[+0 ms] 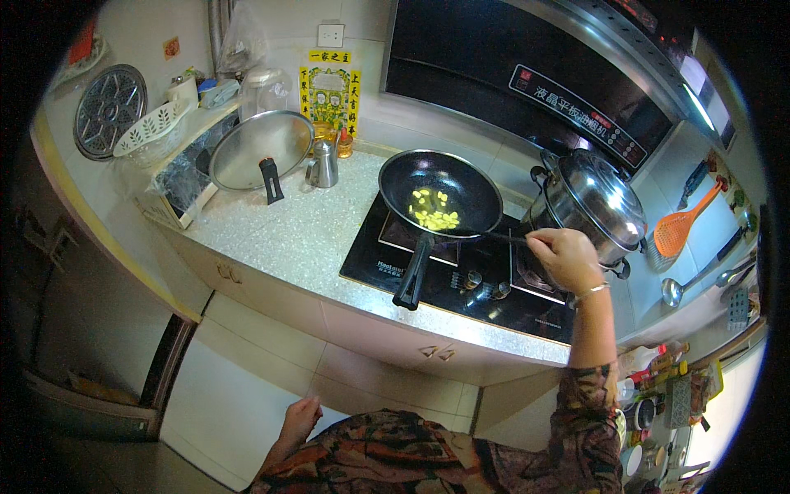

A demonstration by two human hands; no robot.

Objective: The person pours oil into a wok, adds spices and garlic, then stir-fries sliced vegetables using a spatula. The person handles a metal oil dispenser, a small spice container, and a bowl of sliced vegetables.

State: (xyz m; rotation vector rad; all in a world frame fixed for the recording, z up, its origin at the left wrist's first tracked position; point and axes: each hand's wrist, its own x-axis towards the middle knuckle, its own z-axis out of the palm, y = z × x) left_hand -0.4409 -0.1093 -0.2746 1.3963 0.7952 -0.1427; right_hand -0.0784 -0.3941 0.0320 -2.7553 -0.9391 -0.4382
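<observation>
My right hand [565, 258] is closed around the dark handle of a cooking utensil [503, 236], which reaches left over the near rim of a black wok [467, 185]. Pale yellow slices, perhaps garlic [437, 220], lie in the bottom of the wok. The wok stands on the left burner of a black glass gas hob [370, 262], its handle [415, 272] pointing towards me. Low in front of my body, away from the counter, my left hand [302, 415] is loosely curled with nothing seen in it.
A lidded steel pot [555, 200] occupies the right burner. Left on the counter [278, 228] are a glass lid [262, 148] with a black handle, a steel oil pot [324, 165] and a small bottle [345, 146]. An orange slotted spatula [676, 231] and a ladle [674, 291] hang right.
</observation>
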